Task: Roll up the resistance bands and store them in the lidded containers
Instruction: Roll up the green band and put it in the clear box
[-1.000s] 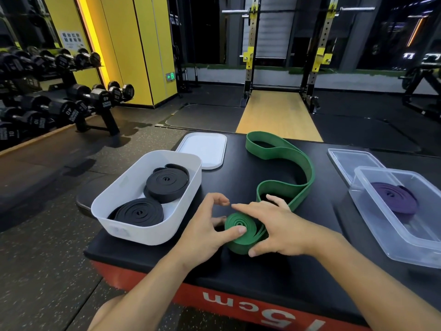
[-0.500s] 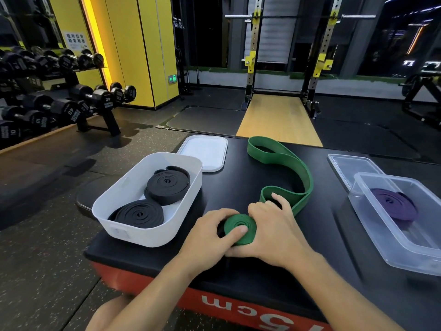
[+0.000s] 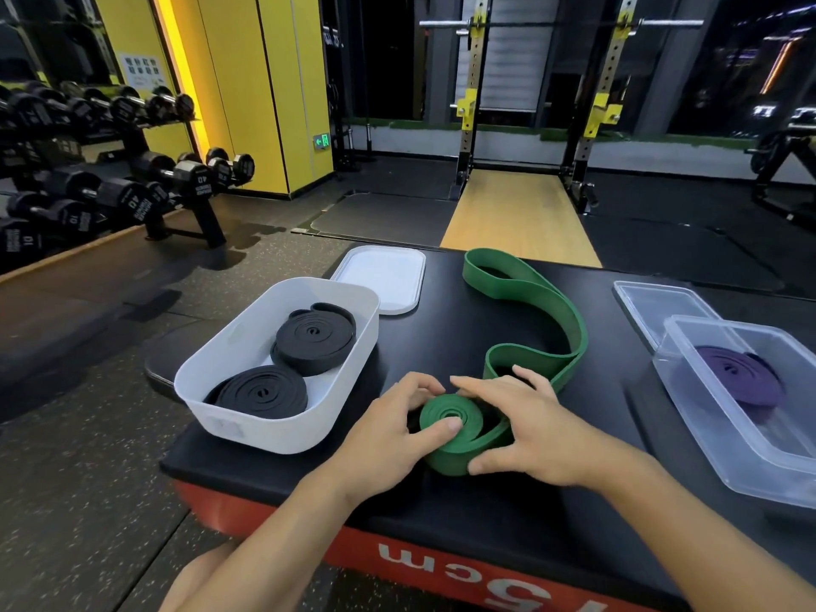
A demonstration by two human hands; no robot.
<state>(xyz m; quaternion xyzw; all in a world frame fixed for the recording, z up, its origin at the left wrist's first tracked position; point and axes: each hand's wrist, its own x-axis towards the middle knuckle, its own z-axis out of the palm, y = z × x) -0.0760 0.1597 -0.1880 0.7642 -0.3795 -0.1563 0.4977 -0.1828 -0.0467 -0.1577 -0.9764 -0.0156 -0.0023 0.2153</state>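
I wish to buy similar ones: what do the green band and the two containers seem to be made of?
Green band: probably rubber or latex, matte; it bends in soft loops. White container: opaque plastic, smooth with slight sheen. Clear container: transparent plastic; the purple band shows through its wall.

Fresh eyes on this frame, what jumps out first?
The green band at the middle of the black platform: left hand and right hand grip its coiled end near the front edge, the loose rest snaking away behind. At left a white container holds two rolled black bands; at right a clear container holds a purple band.
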